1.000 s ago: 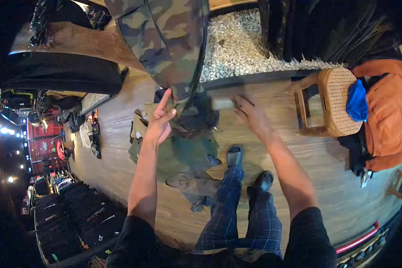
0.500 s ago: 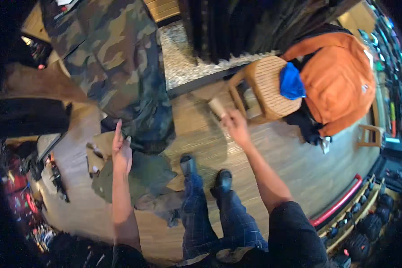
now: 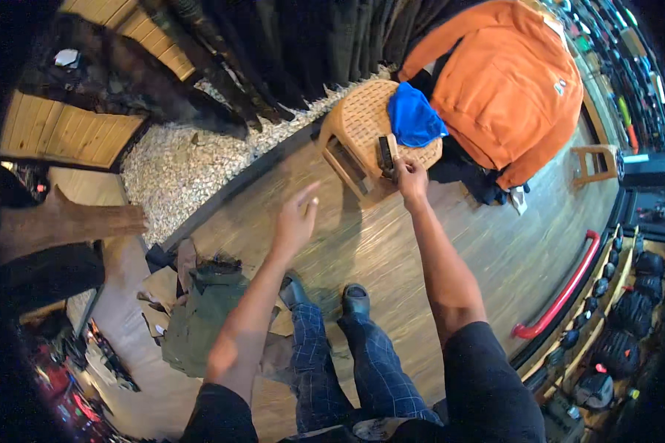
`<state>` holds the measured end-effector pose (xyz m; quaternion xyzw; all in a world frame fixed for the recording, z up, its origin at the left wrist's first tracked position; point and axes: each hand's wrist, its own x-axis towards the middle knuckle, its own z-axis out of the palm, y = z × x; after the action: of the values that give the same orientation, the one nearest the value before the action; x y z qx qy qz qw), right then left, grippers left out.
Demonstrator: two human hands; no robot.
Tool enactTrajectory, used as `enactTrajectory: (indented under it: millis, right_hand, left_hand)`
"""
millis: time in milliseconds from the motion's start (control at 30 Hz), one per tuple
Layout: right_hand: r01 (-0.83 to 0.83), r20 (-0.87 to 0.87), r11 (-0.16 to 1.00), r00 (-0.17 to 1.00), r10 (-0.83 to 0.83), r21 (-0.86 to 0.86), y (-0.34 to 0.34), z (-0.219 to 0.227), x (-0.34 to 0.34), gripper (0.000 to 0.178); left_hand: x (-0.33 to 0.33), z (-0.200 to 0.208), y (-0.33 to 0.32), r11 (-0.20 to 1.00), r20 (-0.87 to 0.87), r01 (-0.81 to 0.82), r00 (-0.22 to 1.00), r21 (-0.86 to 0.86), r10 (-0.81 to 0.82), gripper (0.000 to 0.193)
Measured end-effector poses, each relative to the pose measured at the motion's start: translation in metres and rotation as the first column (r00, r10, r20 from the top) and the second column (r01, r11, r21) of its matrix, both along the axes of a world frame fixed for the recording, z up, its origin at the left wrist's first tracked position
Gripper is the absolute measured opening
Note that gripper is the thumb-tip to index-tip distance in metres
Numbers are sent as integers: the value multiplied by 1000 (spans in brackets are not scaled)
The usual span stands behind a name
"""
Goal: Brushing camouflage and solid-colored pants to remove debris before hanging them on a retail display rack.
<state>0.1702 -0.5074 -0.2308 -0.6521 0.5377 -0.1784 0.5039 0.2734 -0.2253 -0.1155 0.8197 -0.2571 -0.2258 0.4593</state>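
My right hand (image 3: 411, 179) grips a brush (image 3: 386, 155) with dark bristles and a light wooden back. It is held at the near edge of a tan woven-top stool (image 3: 363, 107). A crumpled blue cloth (image 3: 414, 118) lies on the stool, just beyond the brush. Next to it, an orange sweatshirt (image 3: 510, 88) is spread out, covering whatever supports it. My left hand (image 3: 297, 218) hovers over the floor, left of the stool; its fingers are stretched and slightly blurred, with nothing in them.
Dark garments (image 3: 303, 52) hang along the back above a pebble bed (image 3: 185, 166). An olive-green garment (image 3: 203, 325) lies in a pile on the floor by my feet. A red tube (image 3: 558, 288) runs along the right-hand shelf. A second small stool (image 3: 595, 164) stands at far right.
My view has swung right. My right hand has brought the brush to the stool's edge; my left hand has moved right. The camouflage garment no longer covers the pebble bed's left part.
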Motion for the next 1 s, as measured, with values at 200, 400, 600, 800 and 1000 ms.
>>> enactTrajectory:
  millis: [200,400,600,800,1000]
  right_hand:
    - [-80,-66,994,995,75,-74,-8,39,15,44]
    - [-105,-156,958,986,65,-267,-4,81,14,31]
    - [-193,10,956,980,200,-221,49,166,64,25]
    - [-538,248,754,725,642,-377,165,305,206,25]
    - [-594,428,606,430,795,-529,272,490,355,29]
  left_hand:
    - [34,-19,-75,997,-135,59,989,-53,-65,35]
    - [63,7,-92,997,-119,52,991,-58,-58,34]
    - [121,71,-9,978,-172,-144,978,-151,118,37]
    - [239,181,152,717,310,-548,656,-430,688,22]
    - [320,313,253,353,240,-567,266,-744,934,24]
